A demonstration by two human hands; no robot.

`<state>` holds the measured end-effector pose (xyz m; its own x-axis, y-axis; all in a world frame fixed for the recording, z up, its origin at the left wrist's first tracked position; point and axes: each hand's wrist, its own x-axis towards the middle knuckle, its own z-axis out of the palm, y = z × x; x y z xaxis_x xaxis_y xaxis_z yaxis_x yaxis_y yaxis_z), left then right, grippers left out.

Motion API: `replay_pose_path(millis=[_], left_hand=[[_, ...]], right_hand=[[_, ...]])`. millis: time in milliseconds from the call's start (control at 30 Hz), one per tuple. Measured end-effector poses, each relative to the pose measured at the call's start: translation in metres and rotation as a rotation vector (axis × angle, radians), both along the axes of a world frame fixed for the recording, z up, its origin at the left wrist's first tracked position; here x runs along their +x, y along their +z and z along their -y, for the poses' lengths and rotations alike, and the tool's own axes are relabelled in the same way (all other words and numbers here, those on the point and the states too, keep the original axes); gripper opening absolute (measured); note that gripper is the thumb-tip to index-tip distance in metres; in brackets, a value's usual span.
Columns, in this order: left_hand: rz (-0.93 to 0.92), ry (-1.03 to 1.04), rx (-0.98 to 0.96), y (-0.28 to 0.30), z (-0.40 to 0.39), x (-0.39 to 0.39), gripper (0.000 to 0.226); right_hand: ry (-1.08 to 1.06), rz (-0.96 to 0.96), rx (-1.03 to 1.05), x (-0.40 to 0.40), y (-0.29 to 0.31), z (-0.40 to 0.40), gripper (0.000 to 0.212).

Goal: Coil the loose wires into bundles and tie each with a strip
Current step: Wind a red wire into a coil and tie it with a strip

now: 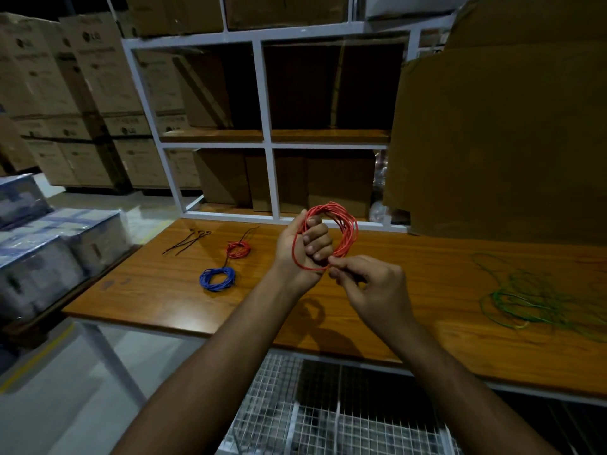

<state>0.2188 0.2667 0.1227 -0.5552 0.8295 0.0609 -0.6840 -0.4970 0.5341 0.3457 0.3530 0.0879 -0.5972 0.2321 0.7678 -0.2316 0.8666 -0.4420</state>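
- The left hand (303, 247) is raised palm toward the camera, fingers curled in a grip, forearm running in from 7 o'clock.
- The right hand (368, 290) sits just at its 4 o'clock, back up, thumb and forefinger pinched together, forearm entering from 5 o'clock.

From my feed, the only marking I can read is the round LG logo on the stacked cardboard boxes (98, 70) beyond the desk's far left corner. It shows near the top of one upper box (90, 36), again on a neighbouring box (24, 44), and on lower boxes (126, 130) in the stack. The smaller print lines beneath the logos are too blurred for me to read.
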Motion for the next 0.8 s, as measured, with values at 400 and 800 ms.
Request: replay_pose_path(millis=[400,800], left_hand=[[0.019,0.161,-0.134,-0.007,-0.003,0.017,0.044],[-0.146,0.120,-0.334,-0.011,0.000,0.029,0.041]], right_hand=[[-0.261,0.060,-0.090,-0.001,0.007,0.000,0.034],[0.148,0.167,0.101,-0.007,0.061,-0.041,0.012]])
